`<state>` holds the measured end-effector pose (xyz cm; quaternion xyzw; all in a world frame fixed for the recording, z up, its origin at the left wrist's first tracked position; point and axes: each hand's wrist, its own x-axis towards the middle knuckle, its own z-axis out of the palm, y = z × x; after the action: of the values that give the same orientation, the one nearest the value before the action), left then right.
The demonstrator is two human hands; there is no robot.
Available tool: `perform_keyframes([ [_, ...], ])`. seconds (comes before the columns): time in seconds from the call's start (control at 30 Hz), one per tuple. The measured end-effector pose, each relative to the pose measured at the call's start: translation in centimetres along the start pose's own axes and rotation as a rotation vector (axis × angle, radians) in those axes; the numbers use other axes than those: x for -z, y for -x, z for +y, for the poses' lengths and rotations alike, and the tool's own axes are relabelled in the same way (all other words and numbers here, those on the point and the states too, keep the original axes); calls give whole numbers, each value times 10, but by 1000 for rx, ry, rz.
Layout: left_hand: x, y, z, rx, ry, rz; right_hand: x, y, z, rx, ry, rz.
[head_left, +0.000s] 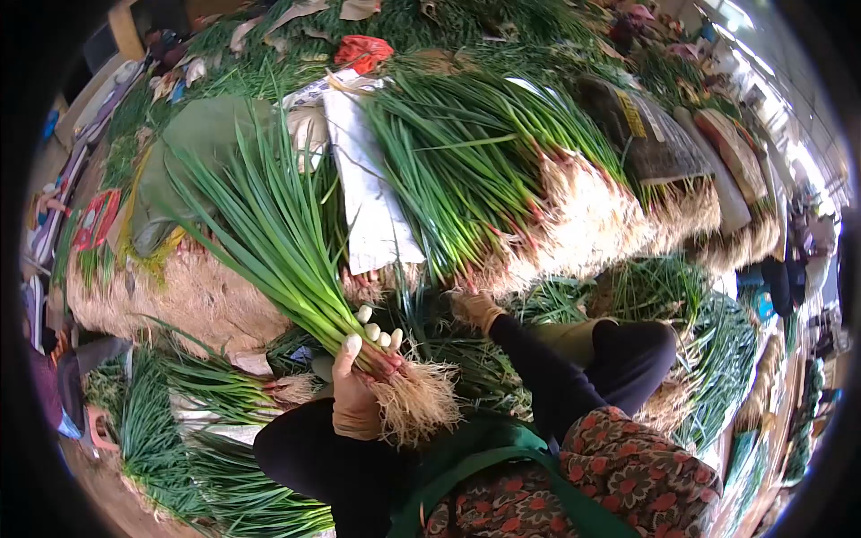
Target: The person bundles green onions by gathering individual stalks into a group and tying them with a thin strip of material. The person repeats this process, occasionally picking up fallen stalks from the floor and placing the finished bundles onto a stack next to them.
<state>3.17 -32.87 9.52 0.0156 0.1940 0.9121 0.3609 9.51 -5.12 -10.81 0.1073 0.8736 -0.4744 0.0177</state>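
Observation:
My left hand [357,394] is closed around a bunch of green onions [296,269], just above the roots. Its pale roots [417,399] hang toward my lap, and the long leaves fan out up and to the left. White caps cover several of that hand's fingertips. My right hand [477,310], in a thin pale covering, reaches to the root ends at the near edge of a large pile of green onions [475,170]. Its fingers are curled in against the roots, and what they grip is hidden.
A white sack [363,179] lies against the pile's left side, near a green sack [193,161] over another root-edged stack. A dark sack [646,134] covers onions on the right. Loose onions [233,381] lie by my knees. A red bag [362,54] sits farther back. Other people are around the edges.

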Motion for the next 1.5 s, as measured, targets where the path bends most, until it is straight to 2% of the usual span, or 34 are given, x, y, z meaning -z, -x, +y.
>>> perform_keyframes([
  [0.03,-1,1,2,-12,-5,85,-3,-12,-37,-81,-353,9],
  [0.07,10,-4,3,-27,42,-32,-3,-21,-74,-95,-661,16],
  [0.13,11,-4,7,-41,21,68,13,-39,-143,0,-1067,-4],
  [0.17,12,-1,9,-37,4,122,24,-47,-169,61,-1198,-23],
  [0.2,15,-1,11,-16,-27,69,34,-53,-190,125,-1290,-40],
  [0.27,12,2,12,-10,-79,107,53,-60,-205,193,-1343,-65],
  [0.3,10,2,12,-18,-59,105,58,-62,-206,193,-1324,-55],
  [0.33,7,2,12,-33,-7,91,55,-72,-159,114,-1045,-22],
  [0.43,4,3,17,-40,58,89,63,-65,-102,51,-913,-74],
  [0.47,6,4,19,-39,32,115,71,-61,-109,55,-910,-106],
  [0.5,8,9,20,-33,8,153,79,-54,-89,46,-747,-94],
  [0.53,7,10,20,-57,-28,142,88,-42,-69,54,-432,-67],
  [0.6,10,11,21,-24,-25,147,100,-17,-21,115,614,-31],
  [0.63,12,9,20,-9,-22,143,104,-12,-7,127,457,90],
  [0.67,13,6,18,-9,25,130,107,-6,-13,157,298,208],
  [0.73,6,7,16,-27,-7,185,107,18,-105,-105,749,444],
  [0.77,3,6,15,-33,-27,207,95,12,-113,17,725,600],
  [0.83,5,4,12,-15,-69,201,67,-4,-131,-146,601,259],
  [0.9,10,4,9,16,-109,176,23,-31,-127,-218,466,164],
  [0.97,23,1,7,71,-76,95,-1,-44,-132,-286,469,108],
  [1.07,28,-1,1,127,-17,52,-21,-54,-97,-244,562,92],
  [1.1,32,-1,2,141,-73,60,-12,-44,-118,-265,583,77],
  [1.17,4,-2,0,131,-115,215,21,-11,-190,-309,627,49],
  [1.2,0,-5,-5,110,-89,246,19,2,-190,-201,681,37],
  [1.23,11,-5,-7,158,-131,182,12,21,-188,-92,734,28],
  [1.27,31,-6,-8,205,-176,115,4,41,-183,199,641,39],
  [1.3,40,-6,-9,251,-224,47,12,46,-194,114,575,-115],
  [1.37,31,-6,-17,211,-134,120,29,59,-227,-50,422,-416],
  [1.43,14,-5,-25,134,41,205,14,40,-113,466,670,-247],
  [1.47,20,-5,-27,143,33,219,20,31,-130,2,332,-141],
  [1.5,23,-3,-29,169,5,187,11,17,-121,-104,-134,-75],
])
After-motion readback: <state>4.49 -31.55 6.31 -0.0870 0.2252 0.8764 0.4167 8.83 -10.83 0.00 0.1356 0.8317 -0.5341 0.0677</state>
